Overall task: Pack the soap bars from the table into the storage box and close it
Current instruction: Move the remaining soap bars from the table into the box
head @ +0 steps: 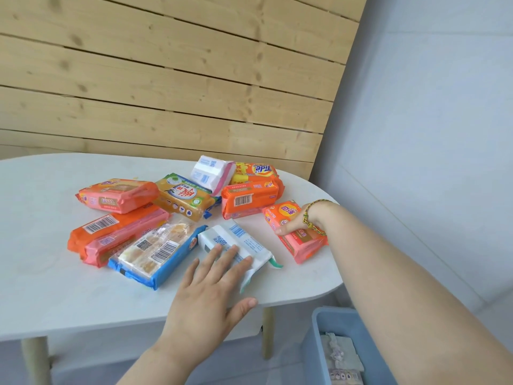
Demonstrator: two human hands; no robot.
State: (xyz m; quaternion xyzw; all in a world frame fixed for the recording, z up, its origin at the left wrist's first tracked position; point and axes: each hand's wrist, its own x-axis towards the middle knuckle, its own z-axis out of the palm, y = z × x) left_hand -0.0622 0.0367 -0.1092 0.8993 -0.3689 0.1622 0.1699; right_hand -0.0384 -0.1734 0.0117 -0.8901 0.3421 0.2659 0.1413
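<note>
Two grips engage in the head view. Left grip (211, 287) lies spread, fingers flat on the white soap pack (241, 240), whose long axis runs crosswise to them. Right grip (295, 221) pinches the orange soap pack (305, 243). The storage box (315, 326) stands below, nearest this grip.

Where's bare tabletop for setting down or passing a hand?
Free: the table left end beside orange packs; near edge left of left hand. Crowded: centre to right end, where right hand grips pink pack.

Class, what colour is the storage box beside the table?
The box is light blue; head view.
</note>
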